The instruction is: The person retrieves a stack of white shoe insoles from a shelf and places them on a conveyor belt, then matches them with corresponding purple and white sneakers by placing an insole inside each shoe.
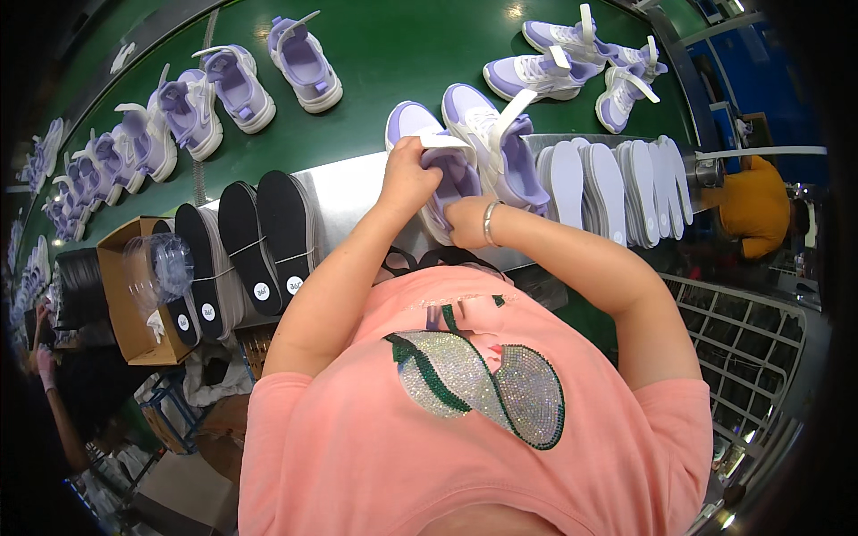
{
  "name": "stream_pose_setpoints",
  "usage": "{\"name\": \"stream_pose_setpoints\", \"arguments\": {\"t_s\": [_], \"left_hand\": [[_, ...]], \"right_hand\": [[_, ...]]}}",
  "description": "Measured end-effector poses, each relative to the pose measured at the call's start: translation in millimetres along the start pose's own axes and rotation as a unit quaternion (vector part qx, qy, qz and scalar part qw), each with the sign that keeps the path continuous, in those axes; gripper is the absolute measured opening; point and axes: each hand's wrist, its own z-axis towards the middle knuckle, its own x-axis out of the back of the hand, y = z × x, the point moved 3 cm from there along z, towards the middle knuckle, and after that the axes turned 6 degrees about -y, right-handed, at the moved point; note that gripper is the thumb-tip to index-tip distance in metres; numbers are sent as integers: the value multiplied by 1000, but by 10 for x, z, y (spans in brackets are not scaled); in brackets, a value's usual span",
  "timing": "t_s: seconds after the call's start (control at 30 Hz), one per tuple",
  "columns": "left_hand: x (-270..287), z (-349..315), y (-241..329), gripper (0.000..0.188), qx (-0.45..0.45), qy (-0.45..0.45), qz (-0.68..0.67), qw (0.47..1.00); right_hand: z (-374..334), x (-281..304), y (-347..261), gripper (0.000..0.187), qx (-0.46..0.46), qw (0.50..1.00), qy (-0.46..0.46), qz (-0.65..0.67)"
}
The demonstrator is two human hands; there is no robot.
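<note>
At ten o'clock, a curving row of white-and-lavender sneakers with raised pale straps [143, 143] stands on a flat green work surface [384, 54], beyond reach of either hand; whether these are finished or waiting, I cannot tell. At nine o'clock sits an open brown cardboard box [121, 304] holding crumpled clear plastic [165, 268]. Just right of it, stacks of black insoles with round white labels [239, 219] lie side by side, some bound with thin cord, apparently unused so far.

At twelve o'clock, the white-and-lavender sneaker being handled [454, 170] points its toe away from the wearer. The left hand [411, 174] is closed, thumb and fingers pinching its pale tongue or strap. The right hand [469, 221] curls at the heel opening; its fingertips are hidden, so I cannot tell what they grip. This shoe looks partway done; whether an insole sits inside is unclear.

At one o'clock, touching distance away, a matching sneaker with an upright white strap [492, 143] has no hand on it and probably remains to be worked on or closed. At two o'clock, fanned stacks of white insoles [601, 192] suggest plenty is left. Farther out at one o'clock, more sneakers [545, 76] stand clustered, straps undone.
</note>
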Motion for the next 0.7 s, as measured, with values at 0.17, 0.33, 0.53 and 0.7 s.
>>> {"name": "stream_pose_setpoints", "arguments": {"t_s": [0.17, 0.33, 0.53, 0.7], "left_hand": [[-60, 46, 29, 30, 2, 1, -32, 999], [-60, 67, -42, 22, 84, -12, -213, 973], [137, -136, -181, 19, 85, -31, -319, 943], [104, -220, -228, 19, 91, -30, -286, 954]], "right_hand": [[-22, 15, 13, 26, 1, 1000, 3, -3], [-73, -34, 63, 32, 42, 995, 86, 37], [-889, 164, 278, 19, 234, 827, 482, 169], [-885, -89, 819, 23, 17, 867, 496, 39]]}}
